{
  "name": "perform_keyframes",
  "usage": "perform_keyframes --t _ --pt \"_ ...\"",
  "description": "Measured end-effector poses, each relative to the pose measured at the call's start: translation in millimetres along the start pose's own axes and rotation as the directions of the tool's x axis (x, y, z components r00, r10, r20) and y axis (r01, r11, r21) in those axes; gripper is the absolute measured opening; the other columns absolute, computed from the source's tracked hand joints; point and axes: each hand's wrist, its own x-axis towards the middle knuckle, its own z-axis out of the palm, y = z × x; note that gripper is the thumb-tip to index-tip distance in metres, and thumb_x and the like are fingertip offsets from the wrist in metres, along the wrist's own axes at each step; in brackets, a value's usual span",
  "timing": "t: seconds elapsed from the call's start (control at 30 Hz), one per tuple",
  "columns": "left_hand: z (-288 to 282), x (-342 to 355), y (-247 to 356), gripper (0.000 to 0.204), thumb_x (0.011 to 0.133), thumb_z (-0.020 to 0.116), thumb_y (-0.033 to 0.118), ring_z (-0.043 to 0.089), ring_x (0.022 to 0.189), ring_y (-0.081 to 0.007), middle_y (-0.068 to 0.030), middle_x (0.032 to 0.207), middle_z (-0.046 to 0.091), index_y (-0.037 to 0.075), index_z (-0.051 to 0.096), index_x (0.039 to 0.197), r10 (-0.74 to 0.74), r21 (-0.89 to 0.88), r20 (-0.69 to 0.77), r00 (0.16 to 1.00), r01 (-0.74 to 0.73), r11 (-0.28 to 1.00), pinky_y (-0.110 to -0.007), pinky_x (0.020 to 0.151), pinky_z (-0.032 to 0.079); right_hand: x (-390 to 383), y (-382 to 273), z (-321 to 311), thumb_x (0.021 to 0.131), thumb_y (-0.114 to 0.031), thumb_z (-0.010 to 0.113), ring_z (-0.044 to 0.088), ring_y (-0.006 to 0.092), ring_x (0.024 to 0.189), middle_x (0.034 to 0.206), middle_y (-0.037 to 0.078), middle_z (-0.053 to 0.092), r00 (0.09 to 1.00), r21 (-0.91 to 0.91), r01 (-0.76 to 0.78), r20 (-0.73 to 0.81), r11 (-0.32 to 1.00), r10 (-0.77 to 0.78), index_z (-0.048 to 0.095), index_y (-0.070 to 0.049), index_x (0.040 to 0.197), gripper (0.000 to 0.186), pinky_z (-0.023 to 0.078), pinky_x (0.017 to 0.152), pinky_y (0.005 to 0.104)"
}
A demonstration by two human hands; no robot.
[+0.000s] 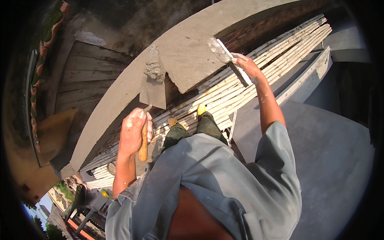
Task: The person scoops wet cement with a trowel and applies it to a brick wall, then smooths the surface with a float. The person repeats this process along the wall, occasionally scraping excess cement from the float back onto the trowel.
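My left hand (133,130) is wrapped round the wooden handle of a trowel (157,96). The trowel's flat grey blade points away from me, and a lump of wet mortar (154,66) sits at its far end, against the curved wall top. My right hand (248,68) grips a white-edged plastering float (245,77), tilted on edge. Its far end meets a rough wet patch on the grey plastered ledge (188,60). The fingers of the right hand are partly hidden behind the float.
Long mortar-spattered pale poles (228,92) lie side by side under my yellow-tipped shoes (201,109), forming a platform. A curved pale beam (308,78) runs along the right, above a grey slab (312,140). Beyond the wall lies a lower area with wooden boards (84,76).
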Motion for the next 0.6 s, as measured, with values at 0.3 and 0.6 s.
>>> perform_keyframes --t 0.3,0.6 --pt "-24 -6 2 0.035 0.111 0.051 0.036 0.053 0.055 -0.0111 -0.0049 0.073 0.059 0.004 0.059 0.099 0.037 -0.046 -0.079 0.996 -0.041 0.998 -0.025 0.05 0.045 -62 -61 12 0.084 -0.034 0.081 0.06 0.0274 0.118 0.127 0.018 0.061 0.772 -0.611 0.172 -0.404 0.772 -0.491 0.068 -0.016 0.142 0.062 0.05 0.101 0.042" --pt "-67 -23 -11 0.034 0.11 0.052 0.035 0.054 0.056 -0.0109 -0.0047 0.073 0.059 0.004 0.06 0.1 0.046 -0.059 -0.169 0.984 -0.057 0.997 -0.025 0.049 0.044 -18 -116 126 0.074 -0.044 0.086 0.051 0.0339 0.115 0.122 0.018 0.056 0.808 -0.99 0.09 0.007 0.113 -0.59 0.075 -0.025 0.133 0.063 0.044 0.096 0.048"
